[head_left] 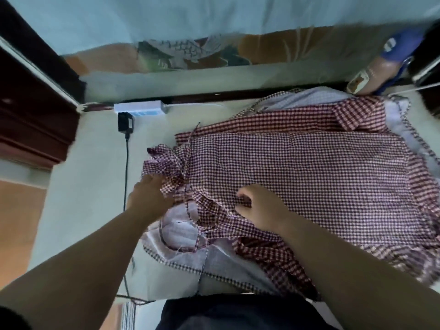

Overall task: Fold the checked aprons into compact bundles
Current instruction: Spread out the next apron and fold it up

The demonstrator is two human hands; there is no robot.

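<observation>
While the apron (pixel 297 167) lies on the bench (pixel 95 163), the left hand (pixel 150 194) grips its bunched edge and the right hand (pixel 259 206) pinches a fold.

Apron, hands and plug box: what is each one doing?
checked apron, spread on the table, left corner bunched, not bundled yet.
left hand, at the bunched corner; grip blurred.
right hand, pinching an apron fold.
power strip, lying at the table's far edge.
black adapter, against the strip.

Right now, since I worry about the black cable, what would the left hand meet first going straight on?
The left hand points into the bunched checked apron, which its fingers seem to touch; the black cable lies off that line.
</observation>
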